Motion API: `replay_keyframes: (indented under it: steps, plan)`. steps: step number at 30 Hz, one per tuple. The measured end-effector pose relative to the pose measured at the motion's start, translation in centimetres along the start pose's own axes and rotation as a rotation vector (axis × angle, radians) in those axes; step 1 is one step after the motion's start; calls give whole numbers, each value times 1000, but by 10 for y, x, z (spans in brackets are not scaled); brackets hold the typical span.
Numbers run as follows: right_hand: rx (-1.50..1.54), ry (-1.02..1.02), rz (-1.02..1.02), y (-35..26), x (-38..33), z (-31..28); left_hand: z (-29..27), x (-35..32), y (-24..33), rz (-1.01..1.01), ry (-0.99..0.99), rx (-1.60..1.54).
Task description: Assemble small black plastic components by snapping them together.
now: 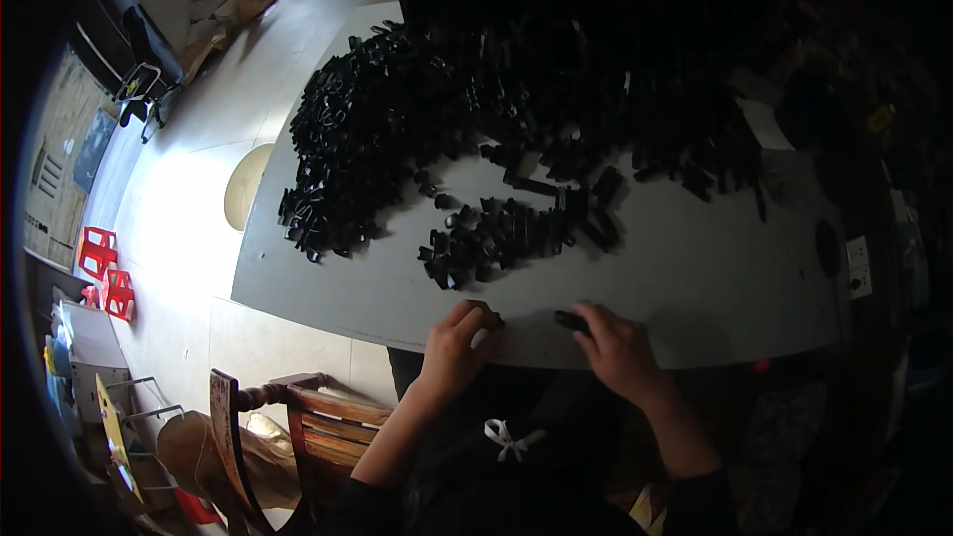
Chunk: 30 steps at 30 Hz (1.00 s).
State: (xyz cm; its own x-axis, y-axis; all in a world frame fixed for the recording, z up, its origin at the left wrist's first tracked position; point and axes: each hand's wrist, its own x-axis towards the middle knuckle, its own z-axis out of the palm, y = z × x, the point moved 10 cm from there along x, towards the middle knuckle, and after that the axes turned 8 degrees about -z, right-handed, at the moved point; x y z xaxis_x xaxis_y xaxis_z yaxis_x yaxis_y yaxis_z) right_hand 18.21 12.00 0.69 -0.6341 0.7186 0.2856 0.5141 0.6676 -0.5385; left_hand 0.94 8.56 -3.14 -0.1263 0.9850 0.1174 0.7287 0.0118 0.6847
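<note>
Close to the near edge of a grey table [715,298], my right hand [617,347] pinches a short black plastic piece [571,321] between thumb and fingers. Left of it, my left hand [459,342] is closed with its fingers curled over the table's edge; a dark bit shows at the fingertips, too small to name. Beyond both hands lies a small cluster of loose black plastic parts [501,233], some rounded and cap-like, others longer. A far larger heap of similar black parts [347,129] covers the table's far left and runs back into shadow.
A wooden chair [333,422] stands at the lower left, beside my left arm. Red stools [117,293] are on the floor farther left, and an office chair [147,79] is behind them. A white wall socket [859,268] shows at the right. The right side is very dark.
</note>
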Motion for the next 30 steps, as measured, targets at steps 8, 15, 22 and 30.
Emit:
replay_keyframes:
  steps: [8, 15, 22, 30]
  plan:
    - [43, -83, -193, -51, 8, -10, -37, -8, 48, 69, -47, -478]
    - [46, -161, -196, -56, 3, -7, -38, -17, 55, 133, -88, -434]
    - [164, -86, -377, -81, -7, 8, -21, -27, 63, 134, -223, -877]
    - [187, 47, -462, -107, -22, 21, 2, -39, 78, 259, -452, -1114]
